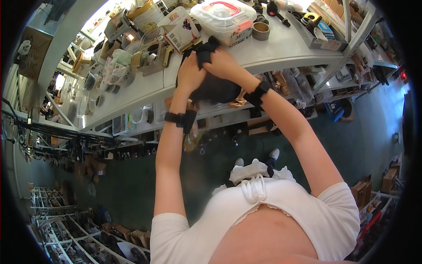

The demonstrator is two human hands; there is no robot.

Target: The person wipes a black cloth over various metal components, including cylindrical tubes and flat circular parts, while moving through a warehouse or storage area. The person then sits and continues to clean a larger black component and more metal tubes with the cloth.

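A black cloth-like item, perhaps a garment or bag (216, 86), hangs over the front edge of a white metal shelf (280, 61). My left hand (191, 73) grips its upper left part, fingers pointing away from me. My right hand (224, 65) holds its bunched top, close beside the left. Dark straps band both wrists. Just behind the hands stand a clear plastic box with a red handle (227, 21) and a printed white carton (181, 29). The fingertips are partly hidden in the black material.
Left on the shelf are an open bin of small parts (153, 62), bagged parts (115, 72) and tubs. To the right lie a metal ring (260, 31), a black jointed part (276, 13) and a grey tray of parts (324, 43). Lower shelves hold more stock.
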